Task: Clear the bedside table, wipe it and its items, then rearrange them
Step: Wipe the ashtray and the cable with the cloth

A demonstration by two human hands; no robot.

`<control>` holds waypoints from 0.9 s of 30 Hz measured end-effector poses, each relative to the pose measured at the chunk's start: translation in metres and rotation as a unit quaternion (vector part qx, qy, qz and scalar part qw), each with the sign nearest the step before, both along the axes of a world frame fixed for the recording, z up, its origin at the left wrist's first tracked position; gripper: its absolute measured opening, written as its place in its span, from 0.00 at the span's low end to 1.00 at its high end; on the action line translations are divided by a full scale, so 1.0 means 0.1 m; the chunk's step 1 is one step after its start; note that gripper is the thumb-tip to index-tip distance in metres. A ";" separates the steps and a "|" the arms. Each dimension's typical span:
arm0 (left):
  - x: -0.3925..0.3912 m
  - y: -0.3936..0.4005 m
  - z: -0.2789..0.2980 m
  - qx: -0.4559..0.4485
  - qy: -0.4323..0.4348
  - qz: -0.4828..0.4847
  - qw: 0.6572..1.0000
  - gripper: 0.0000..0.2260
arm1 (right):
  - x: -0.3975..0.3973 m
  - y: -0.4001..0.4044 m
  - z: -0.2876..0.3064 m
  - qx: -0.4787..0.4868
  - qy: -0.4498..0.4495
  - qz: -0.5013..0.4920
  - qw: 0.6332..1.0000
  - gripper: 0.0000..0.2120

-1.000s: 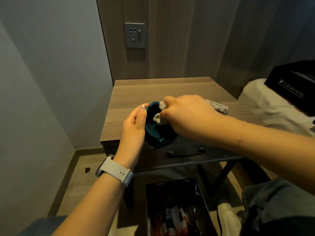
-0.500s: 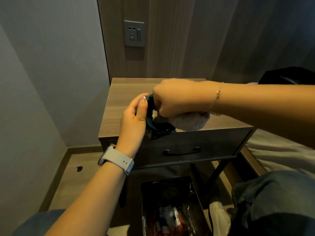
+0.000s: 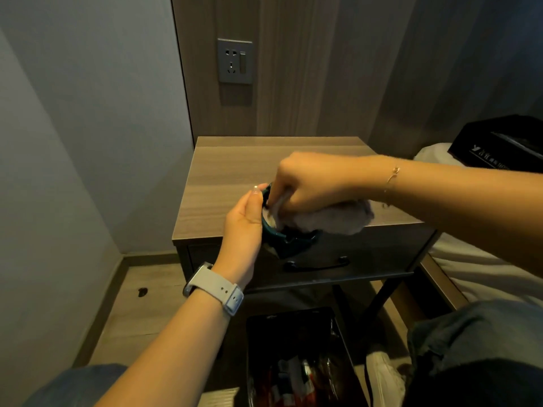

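Head view: cloth [image 3: 329,220] inside teal dish [image 3: 289,243]; both hands around it.

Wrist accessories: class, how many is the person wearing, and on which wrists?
2: a pale watch on the left wrist and a thin bracelet on the right wrist. Nothing else shows on either forearm.

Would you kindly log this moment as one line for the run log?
step: wiping item | left hand: holds teal dish | right hand: presses cloth into dish | bedside table: top bare where visible
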State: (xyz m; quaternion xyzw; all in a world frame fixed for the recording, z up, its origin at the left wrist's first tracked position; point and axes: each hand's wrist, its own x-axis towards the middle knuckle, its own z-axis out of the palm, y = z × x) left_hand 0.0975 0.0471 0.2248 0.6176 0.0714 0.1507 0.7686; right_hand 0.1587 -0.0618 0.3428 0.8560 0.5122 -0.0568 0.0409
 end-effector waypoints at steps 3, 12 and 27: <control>0.00 -0.07 0.03 -0.040 0.004 -0.011 0.999 0.15 | 0.02 0.00 -0.05 0.081 -0.117 -0.075 0.987 0.10; 0.04 -0.09 0.01 0.026 -0.080 -0.017 0.996 0.16 | -0.12 -0.44 -0.11 0.153 -0.084 -0.077 0.982 0.12; 0.02 -0.11 0.02 0.061 -0.110 -0.032 0.992 0.18 | 0.07 -1.22 -0.96 0.470 0.266 -0.271 0.797 0.10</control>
